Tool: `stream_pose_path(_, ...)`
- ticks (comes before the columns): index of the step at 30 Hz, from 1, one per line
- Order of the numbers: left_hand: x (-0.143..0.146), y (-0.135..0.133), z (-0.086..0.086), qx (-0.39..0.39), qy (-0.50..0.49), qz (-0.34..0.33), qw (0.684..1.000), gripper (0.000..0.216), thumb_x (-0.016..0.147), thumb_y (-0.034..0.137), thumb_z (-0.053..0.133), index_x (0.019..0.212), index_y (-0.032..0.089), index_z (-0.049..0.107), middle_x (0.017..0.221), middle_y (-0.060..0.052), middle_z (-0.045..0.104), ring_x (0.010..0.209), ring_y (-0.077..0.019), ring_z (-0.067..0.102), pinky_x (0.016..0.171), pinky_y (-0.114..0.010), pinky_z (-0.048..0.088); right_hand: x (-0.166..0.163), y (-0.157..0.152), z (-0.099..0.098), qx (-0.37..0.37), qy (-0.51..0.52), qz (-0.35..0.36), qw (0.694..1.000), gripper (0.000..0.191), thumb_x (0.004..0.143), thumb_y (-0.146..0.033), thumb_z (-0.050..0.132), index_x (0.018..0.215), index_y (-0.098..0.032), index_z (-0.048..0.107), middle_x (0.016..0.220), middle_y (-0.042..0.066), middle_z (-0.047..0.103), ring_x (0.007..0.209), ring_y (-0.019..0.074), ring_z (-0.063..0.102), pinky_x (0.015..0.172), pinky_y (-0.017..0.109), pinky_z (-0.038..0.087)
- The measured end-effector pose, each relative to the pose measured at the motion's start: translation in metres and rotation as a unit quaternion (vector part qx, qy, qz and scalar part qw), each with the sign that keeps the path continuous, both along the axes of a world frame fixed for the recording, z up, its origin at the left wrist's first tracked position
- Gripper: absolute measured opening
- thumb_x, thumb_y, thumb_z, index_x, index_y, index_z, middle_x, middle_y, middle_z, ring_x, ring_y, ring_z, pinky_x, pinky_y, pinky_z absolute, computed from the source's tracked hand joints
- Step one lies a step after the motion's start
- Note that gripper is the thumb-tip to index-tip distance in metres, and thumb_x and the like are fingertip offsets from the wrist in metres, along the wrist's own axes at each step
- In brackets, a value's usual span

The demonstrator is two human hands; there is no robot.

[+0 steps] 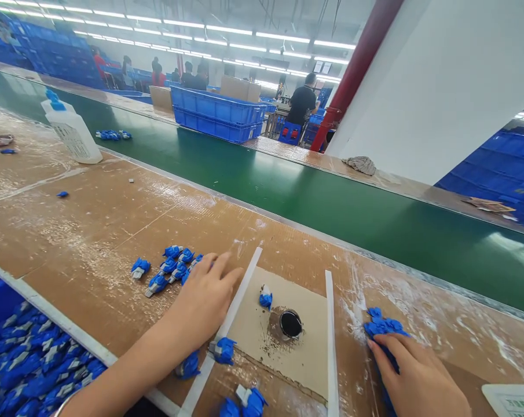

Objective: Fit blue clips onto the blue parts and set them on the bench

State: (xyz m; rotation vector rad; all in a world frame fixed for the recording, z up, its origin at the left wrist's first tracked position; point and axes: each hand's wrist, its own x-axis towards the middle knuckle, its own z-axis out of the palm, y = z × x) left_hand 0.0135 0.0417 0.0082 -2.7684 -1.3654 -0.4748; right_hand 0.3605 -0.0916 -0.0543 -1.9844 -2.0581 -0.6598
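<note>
My left hand [203, 301] lies flat on the brown worktable, fingers spread, its tips touching a cluster of small blue plastic parts [170, 267]. My right hand [413, 376] rests palm down on another pile of blue parts [381, 324] at the right. Between the hands sits a cardboard pad [288, 353] framed by two white strips, with a dark round hole [291, 323] in it and one blue part [266, 298] beside the hole. More blue parts [222, 349] lie near my left forearm.
A blue bin of the same parts [22, 365] is at the lower left. A green conveyor belt [288, 191] runs across behind the table. A white bottle with a blue cap [73, 130] stands far left. Blue crates [218, 113] and people at work are beyond.
</note>
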Motion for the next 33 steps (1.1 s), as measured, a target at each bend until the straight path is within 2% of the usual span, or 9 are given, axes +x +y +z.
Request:
stream_pose_path(5, 0.026, 0.016, 0.018, -0.071, 0.054, -0.234, 0.968, 0.031, 0.089, 0.006, 0.052, 0.117, 0.015, 0.061, 0.124, -0.011, 0.062, 0.114, -0.0275, 0.055, 0.097, -0.042, 0.047, -0.004, 0.005, 0.003, 0.029, -0.003, 0.004, 1.0, 0.051, 0.099, -0.04, 0.026, 0.085, -0.018, 0.07, 0.086, 0.007, 0.072, 0.073, 0.0243, 0.069, 0.065, 0.04, 0.057)
stream_pose_path(8, 0.038, 0.027, 0.018, -0.087, 0.079, -0.287, 0.951, 0.019, 0.087, 0.013, 0.062, 0.105, 0.017, 0.066, 0.105, -0.005, 0.069, 0.102, -0.0213, 0.062, 0.09, -0.031, 0.049, -0.002, 0.007, 0.004, 0.039, -0.004, 0.017, 0.999, 0.054, 0.098, -0.038, 0.026, 0.084, -0.017, 0.073, 0.083, 0.007, 0.074, 0.071, 0.0238, 0.071, 0.06, 0.038, 0.059)
stream_pose_path(13, 0.037, 0.027, 0.017, -0.071, 0.095, -0.259, 0.959, 0.007, 0.083, 0.016, 0.068, 0.089, 0.013, 0.064, 0.092, -0.007, 0.068, 0.085, -0.0224, 0.064, 0.075, -0.031, 0.049, 0.007, 0.005, 0.003, 0.013, 0.002, 0.036, 0.999, 0.057, 0.098, -0.034, 0.023, 0.089, -0.021, 0.077, 0.09, 0.003, 0.075, 0.077, 0.0206, 0.073, 0.06, 0.031, 0.062)
stream_pose_path(18, 0.025, 0.016, 0.011, -0.047, 0.102, -0.243, 0.964, 0.007, 0.083, 0.011, 0.063, 0.09, 0.011, 0.063, 0.09, -0.009, 0.066, 0.085, -0.0256, 0.063, 0.075, -0.035, 0.048, 0.005, 0.0, 0.013, -0.01, -0.002, 0.051, 0.999, 0.057, 0.101, -0.039, 0.023, 0.097, -0.018, 0.076, 0.092, 0.004, 0.075, 0.074, 0.0201, 0.073, 0.061, 0.028, 0.062)
stream_pose_path(21, 0.018, 0.009, 0.008, -0.035, 0.095, -0.241, 0.965, 0.009, 0.085, 0.012, 0.061, 0.094, 0.013, 0.063, 0.091, -0.008, 0.065, 0.085, -0.0252, 0.062, 0.074, -0.035, 0.047, -0.006, -0.005, 0.02, 0.01, -0.028, 0.072, 0.997, 0.055, 0.103, -0.037, 0.024, 0.099, -0.014, 0.073, 0.09, 0.006, 0.075, 0.068, 0.0177, 0.073, 0.056, 0.023, 0.06)
stream_pose_path(24, 0.012, 0.004, 0.006, -0.026, 0.081, -0.24, 0.967, 0.011, 0.093, 0.019, 0.054, 0.096, 0.016, 0.064, 0.091, -0.007, 0.064, 0.083, -0.0243, 0.061, 0.072, -0.035, 0.045, -0.015, -0.011, 0.02, 0.035, -0.055, 0.096, 0.993, 0.052, 0.103, -0.035, 0.025, 0.095, -0.015, 0.072, 0.096, 0.006, 0.074, 0.075, 0.0171, 0.073, 0.062, 0.025, 0.061)
stream_pose_path(27, 0.008, 0.002, 0.004, -0.021, 0.055, -0.241, 0.969, 0.019, 0.097, 0.017, 0.048, 0.094, 0.018, 0.067, 0.088, -0.007, 0.063, 0.08, -0.0226, 0.06, 0.07, -0.034, 0.043, -0.018, -0.013, 0.019, 0.042, -0.081, 0.12, 0.989, 0.052, 0.104, -0.032, 0.024, 0.091, -0.017, 0.073, 0.097, 0.004, 0.075, 0.08, 0.0172, 0.073, 0.066, 0.028, 0.062)
stream_pose_path(31, 0.006, 0.002, 0.004, -0.054, 0.01, -0.246, 0.968, 0.012, 0.093, 0.015, 0.054, 0.094, 0.018, 0.066, 0.092, -0.006, 0.064, 0.082, -0.0209, 0.06, 0.073, -0.032, 0.044, -0.022, -0.009, 0.024, 0.049, -0.127, 0.155, 0.979, 0.057, 0.104, -0.026, 0.02, 0.085, -0.016, 0.073, 0.09, 0.004, 0.075, 0.077, 0.0172, 0.073, 0.062, 0.029, 0.062)
stream_pose_path(33, 0.005, 0.002, 0.005, -0.078, 0.015, -0.247, 0.966, 0.008, 0.091, 0.015, 0.057, 0.094, 0.018, 0.063, 0.094, -0.004, 0.064, 0.084, -0.0205, 0.061, 0.074, -0.032, 0.043, -0.026, -0.006, 0.027, 0.057, -0.131, 0.145, 0.979, 0.057, 0.104, -0.025, 0.02, 0.085, -0.016, 0.073, 0.088, 0.004, 0.075, 0.076, 0.0173, 0.073, 0.062, 0.029, 0.062)
